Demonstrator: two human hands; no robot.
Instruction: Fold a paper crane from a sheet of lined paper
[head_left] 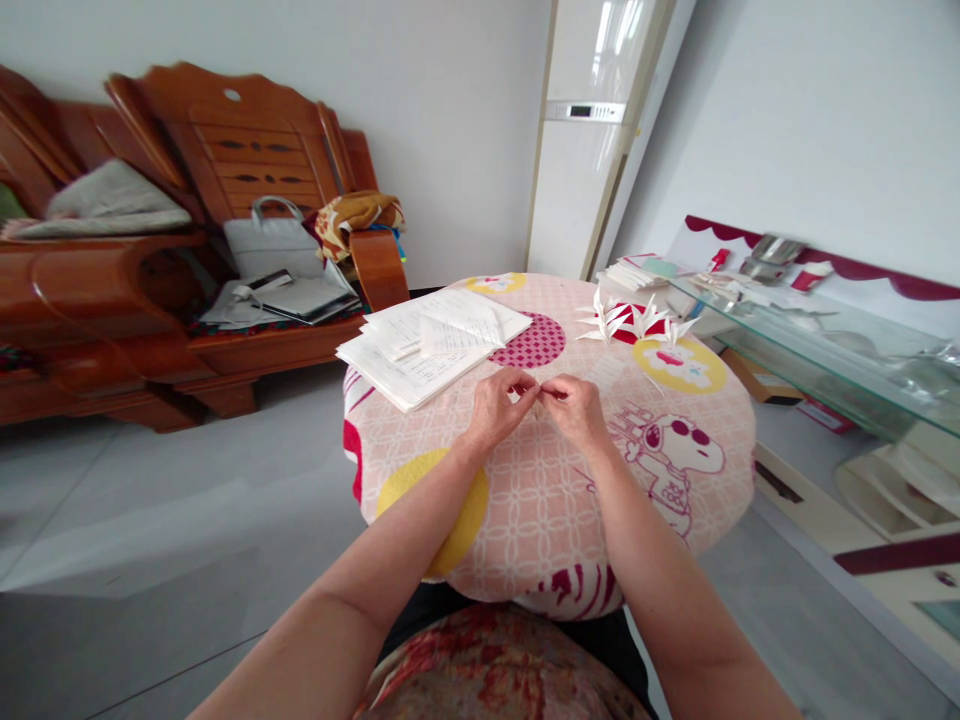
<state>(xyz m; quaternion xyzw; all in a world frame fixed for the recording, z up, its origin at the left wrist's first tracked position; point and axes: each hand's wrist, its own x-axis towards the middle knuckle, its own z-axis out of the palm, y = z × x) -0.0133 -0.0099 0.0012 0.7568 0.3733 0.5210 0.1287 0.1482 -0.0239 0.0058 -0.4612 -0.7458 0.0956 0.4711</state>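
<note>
Over the middle of the round table, my left hand (498, 407) and my right hand (576, 408) meet with their fingertips pinched together. A small pale bit shows by the left fingers, but what the two hands hold is mostly hidden by the fingers and too small to name. Just beyond my left hand lies a stack of white sheets (397, 375) with handwriting, a loose sheet (461, 332) on top. Several white folded-paper shapes with pointed tips (606, 318) stand beyond my right hand. A thin white strip (654, 383) lies near them.
A pink patterned cloth (525, 500) covers the round table. To the right stands a glass-topped cabinet (825, 345) with metal bowls (772, 258) and a paper pile (637, 273). At left is a wooden sofa (247, 150) holding a grey bag (274, 243). A white air conditioner (581, 170) stands behind.
</note>
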